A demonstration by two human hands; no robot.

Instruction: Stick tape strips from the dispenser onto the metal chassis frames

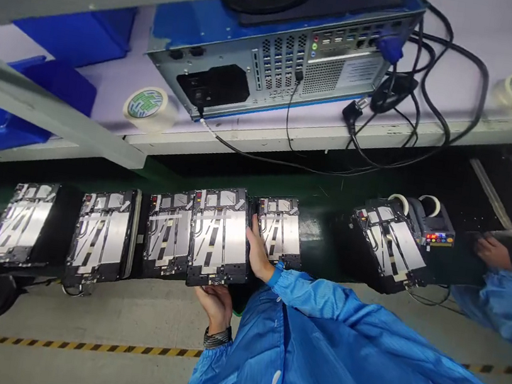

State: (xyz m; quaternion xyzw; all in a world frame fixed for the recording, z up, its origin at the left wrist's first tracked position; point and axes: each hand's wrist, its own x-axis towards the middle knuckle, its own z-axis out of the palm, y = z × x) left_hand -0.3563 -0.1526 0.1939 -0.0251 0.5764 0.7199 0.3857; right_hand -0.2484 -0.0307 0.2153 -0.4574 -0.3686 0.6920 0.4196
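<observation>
Right hand (pixel 260 255) is clasping the panel (pixel 218 241) by its right edge; left hand (pixel 215 306) is cupping the lower edge, fingertips hidden, can't tell their grip. Likely keeping it level. It's sitting between two neighbouring panels (pixel 281 230), over the worktop (pixel 327 230).

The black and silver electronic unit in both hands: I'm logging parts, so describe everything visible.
This rectangular black and silver electronic unit has metallic-looking panels, dark strips, pale patches and a red mark at its far left corner. Panels facing up, it visually overlaps a similar unit. The bare right hand holds its right edge; the left hand is under its near edge.
</observation>
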